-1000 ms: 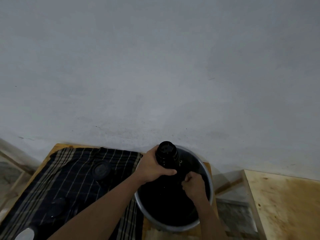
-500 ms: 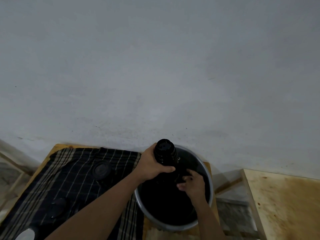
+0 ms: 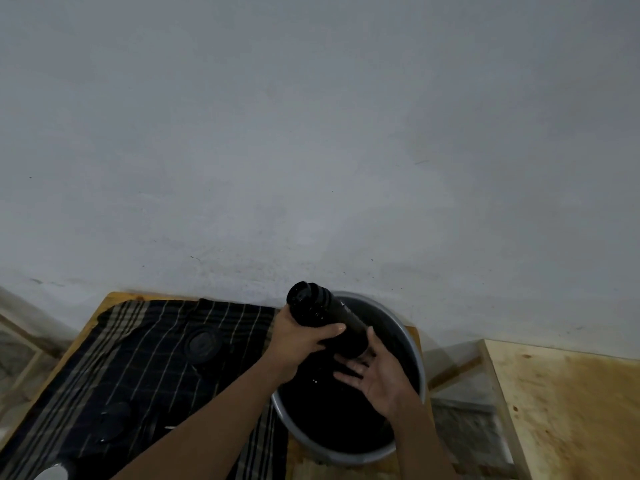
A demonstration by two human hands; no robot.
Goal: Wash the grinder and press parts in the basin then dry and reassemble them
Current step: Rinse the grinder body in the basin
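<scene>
My left hand (image 3: 300, 336) grips a black cylindrical grinder body (image 3: 325, 315) and holds it tilted over the grey basin (image 3: 417, 355), its ribbed open end up and to the left. The basin's inside looks dark. My right hand (image 3: 379, 374) is spread palm up just under the cylinder's lower end, with its thumb against the body. Two round black parts (image 3: 203, 346) (image 3: 114, 424) lie on the dark striped cloth (image 3: 138, 368) to the left of the basin.
The cloth covers a wooden table (image 3: 104, 303) that stands against a grey wall. A second wooden surface (image 3: 561, 410) sits at the right across a gap. A white round object (image 3: 52, 472) shows at the bottom left corner.
My left hand lifted the cylinder and tilted it from near upright to lean left. My right hand opened from a curled grip inside the basin to a flat palm beneath the cylinder.
</scene>
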